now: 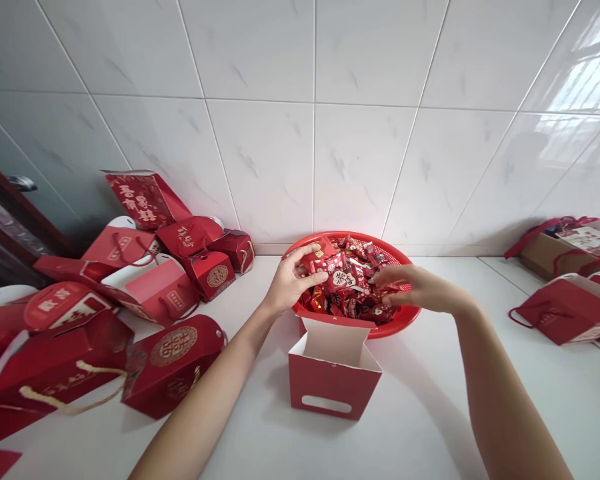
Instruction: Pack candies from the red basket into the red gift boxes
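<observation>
My left hand (291, 283) is closed on red candy packets (341, 279), its thumb across the front, over the left side of a red plastic basket (411, 319). The top packet has white dots and a pale printed label. Small wrapped candies (350, 303), mostly red, fill the basket. Over its right side, my right hand (420, 288) reaches in among the candies, with fingers stretched and thumb apart; its fingertips are slightly blurred. A red paper box (333, 390) stands upright in front of the basket, its top open and its white inside showing.
Several red gift boxes (175, 347), some with rope handles, crowd the left side of the white counter (260, 427). More red boxes (567, 310) and a brown carton (540, 253) stand at the right. A tiled wall (363, 173) rises behind the basket.
</observation>
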Motion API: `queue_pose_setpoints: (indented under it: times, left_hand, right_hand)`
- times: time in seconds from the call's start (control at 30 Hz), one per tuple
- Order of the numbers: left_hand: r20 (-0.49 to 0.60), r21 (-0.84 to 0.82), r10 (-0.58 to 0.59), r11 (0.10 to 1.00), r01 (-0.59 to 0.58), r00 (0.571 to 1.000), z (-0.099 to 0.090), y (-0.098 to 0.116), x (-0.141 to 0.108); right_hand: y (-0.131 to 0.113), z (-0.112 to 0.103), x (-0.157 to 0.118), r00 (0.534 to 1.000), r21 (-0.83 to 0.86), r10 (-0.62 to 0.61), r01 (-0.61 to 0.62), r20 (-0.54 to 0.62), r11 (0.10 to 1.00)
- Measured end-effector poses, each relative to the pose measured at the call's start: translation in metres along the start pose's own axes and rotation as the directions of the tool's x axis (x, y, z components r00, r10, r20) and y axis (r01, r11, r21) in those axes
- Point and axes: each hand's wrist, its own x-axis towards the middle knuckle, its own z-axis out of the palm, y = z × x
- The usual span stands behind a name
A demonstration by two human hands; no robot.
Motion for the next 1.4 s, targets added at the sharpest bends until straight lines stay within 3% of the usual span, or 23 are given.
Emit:
queue_pose_setpoints:
  times: [0.1,0.23,0.47,0.63,0.87,1.13,1.4]
  left_hand:
    - [-0.002,0.002,-0.009,1.0,0.009,1.0,0.0,0.001,0.0]
    - [-0.019,0.015,-0.026,1.0,0.027,0.999,0.001,0.004,-0.001]
    - [-0.016,0.045,-0.037,0.998,0.038,0.999,0.001,0.006,-0.002]
    - [-0.014,0.045,-0.023,0.999,0.024,1.0,0.001,0.005,-0.001]
    - [-0.023,0.027,-0.039,0.999,0.04,0.999,0.001,0.004,-0.001]
    - [-0.041,0.001,-0.041,0.999,0.041,0.998,0.002,0.004,-0.001]
    - [-0.084,-0.029,-0.062,0.998,0.059,0.995,0.005,0.007,-0.003]
  right_hand:
    - [0.003,-0.003,-0.005,0.988,-0.154,0.088,-0.068,0.129,0.986]
    - [0.006,0.01,0.004,0.986,-0.262,0.102,-0.063,0.135,0.963]
    - [0.011,0.024,0.025,0.999,-0.345,0.01,-0.025,-0.046,0.938]
    - [0.01,0.025,0.026,0.981,-0.182,-0.093,0.061,-0.172,0.981]
    - [0.006,0.027,0.025,0.966,0.006,-0.087,0.091,-0.242,0.996]
    - [0.012,0.021,0.027,0.878,-0.249,-0.016,-0.118,-0.478,0.961]
    - [0.016,0.02,0.027,0.844,-0.311,-0.001,-0.196,-0.536,0.93]
